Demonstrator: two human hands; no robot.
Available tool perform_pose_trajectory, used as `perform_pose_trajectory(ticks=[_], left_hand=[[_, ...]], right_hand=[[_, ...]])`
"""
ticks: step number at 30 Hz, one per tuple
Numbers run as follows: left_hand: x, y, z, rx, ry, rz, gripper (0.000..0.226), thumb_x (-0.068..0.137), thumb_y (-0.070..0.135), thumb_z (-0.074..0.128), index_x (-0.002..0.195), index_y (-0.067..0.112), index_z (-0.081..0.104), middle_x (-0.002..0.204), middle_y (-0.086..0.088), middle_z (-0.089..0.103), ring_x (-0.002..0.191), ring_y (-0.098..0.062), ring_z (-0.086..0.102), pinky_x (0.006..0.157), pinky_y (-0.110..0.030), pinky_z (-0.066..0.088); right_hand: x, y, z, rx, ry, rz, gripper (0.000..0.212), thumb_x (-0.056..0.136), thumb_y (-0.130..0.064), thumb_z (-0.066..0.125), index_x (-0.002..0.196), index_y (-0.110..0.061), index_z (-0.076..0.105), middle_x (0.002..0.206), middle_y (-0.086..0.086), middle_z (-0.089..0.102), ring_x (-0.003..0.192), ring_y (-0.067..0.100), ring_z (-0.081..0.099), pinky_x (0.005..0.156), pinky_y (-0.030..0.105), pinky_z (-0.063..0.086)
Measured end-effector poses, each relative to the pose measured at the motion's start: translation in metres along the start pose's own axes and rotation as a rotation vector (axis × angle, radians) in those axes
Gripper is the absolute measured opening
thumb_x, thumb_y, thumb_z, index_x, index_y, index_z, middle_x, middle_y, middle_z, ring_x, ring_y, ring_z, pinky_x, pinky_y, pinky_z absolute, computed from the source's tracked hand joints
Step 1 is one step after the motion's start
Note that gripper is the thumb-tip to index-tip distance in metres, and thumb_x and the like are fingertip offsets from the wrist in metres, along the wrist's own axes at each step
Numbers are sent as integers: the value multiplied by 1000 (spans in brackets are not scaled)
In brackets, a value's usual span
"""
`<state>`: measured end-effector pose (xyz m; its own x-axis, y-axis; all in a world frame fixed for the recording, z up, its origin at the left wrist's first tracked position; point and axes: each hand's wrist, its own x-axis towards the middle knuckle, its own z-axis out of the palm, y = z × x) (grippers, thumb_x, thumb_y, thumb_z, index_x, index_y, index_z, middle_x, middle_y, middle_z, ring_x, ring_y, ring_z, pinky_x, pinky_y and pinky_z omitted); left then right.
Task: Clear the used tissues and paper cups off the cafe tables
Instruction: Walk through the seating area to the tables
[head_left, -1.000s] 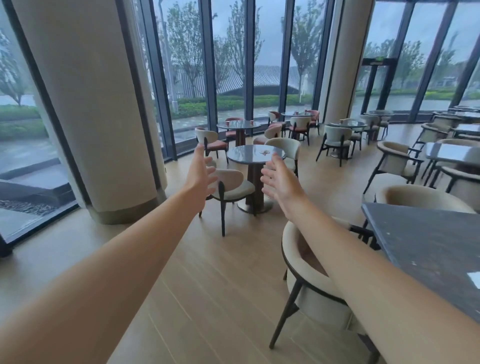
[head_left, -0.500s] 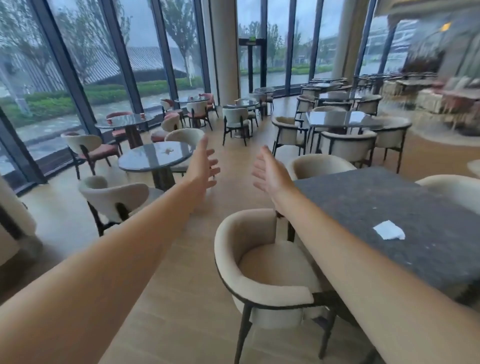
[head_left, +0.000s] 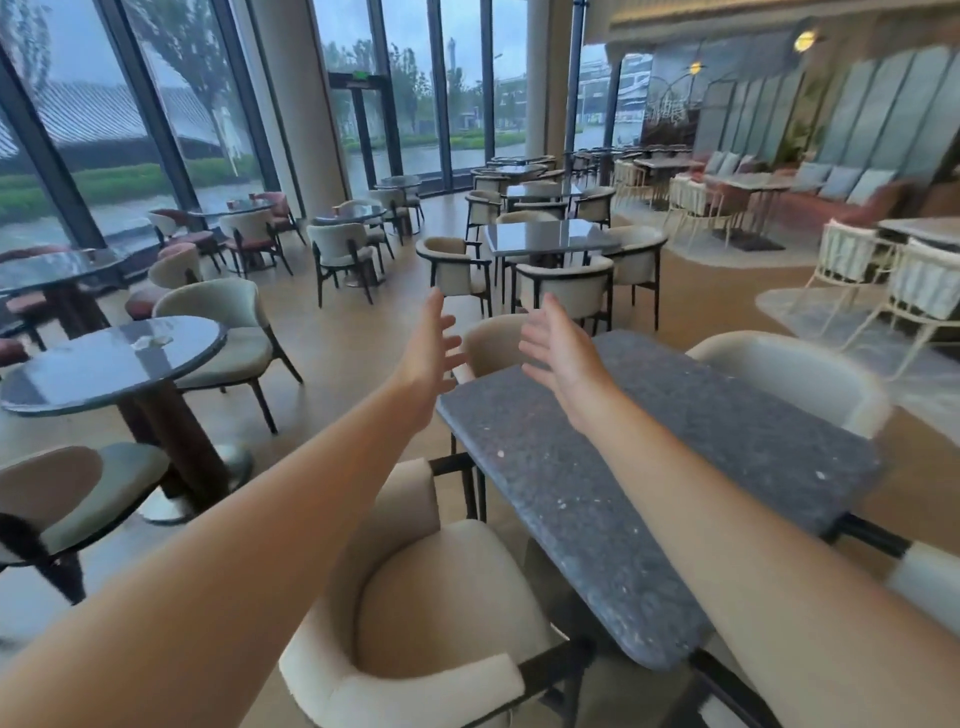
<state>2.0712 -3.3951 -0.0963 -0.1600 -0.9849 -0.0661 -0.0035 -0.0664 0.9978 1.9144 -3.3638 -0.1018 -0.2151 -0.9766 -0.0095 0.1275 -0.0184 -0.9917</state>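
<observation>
White tissue (head_left: 151, 341) on the round worktop (head_left: 111, 364) at nine o'clock is risking being overlooked while both spread, empty hands, left hand (head_left: 431, 347) and right hand (head_left: 558, 345), are pointing toward twelve.

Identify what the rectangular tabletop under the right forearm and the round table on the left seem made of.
Rectangular tabletop: probably granite or terrazzo, matte, judging by pale speckles in grey. Round table: polished dark stone or glass, reflecting the windows; which one is unclear.

- Both forearms are showing bare, with no sleeves reaching into view.
- The left hand (head_left: 428, 349) is wearing no glove, ring or watch.
- The right hand (head_left: 563, 353) is likewise wearing nothing.
</observation>
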Motion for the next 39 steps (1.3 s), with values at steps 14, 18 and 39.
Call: perform_pose_trajectory(ticks=[14,18,39], left_hand=[[159,-16,111,-47,-249,-109,76,104,68,25,154,14,45,154,-17,51,132,-33,56,118,-55,38],[191,-18,155,-45,-351,-135,78,103,69,27,157,14,42,156,-17,50,136,-33,54,119,-56,37],[286,-248,331,125,-388,-482,59,106,61,34,138,18,58,143,-6,61,124,-22,60,108,-42,42]], right_hand=[[104,15,-116,-61,317,31,61,106,-51,39,154,-14,41,155,10,48,138,24,51,113,44,44],[124,8,-144,-68,423,18,63,106,-55,34,155,-16,40,155,9,48,138,23,51,111,42,44],[219,239,-311,8,618,497,60,103,-57,38,141,-15,55,139,6,60,117,19,57,107,41,42]])
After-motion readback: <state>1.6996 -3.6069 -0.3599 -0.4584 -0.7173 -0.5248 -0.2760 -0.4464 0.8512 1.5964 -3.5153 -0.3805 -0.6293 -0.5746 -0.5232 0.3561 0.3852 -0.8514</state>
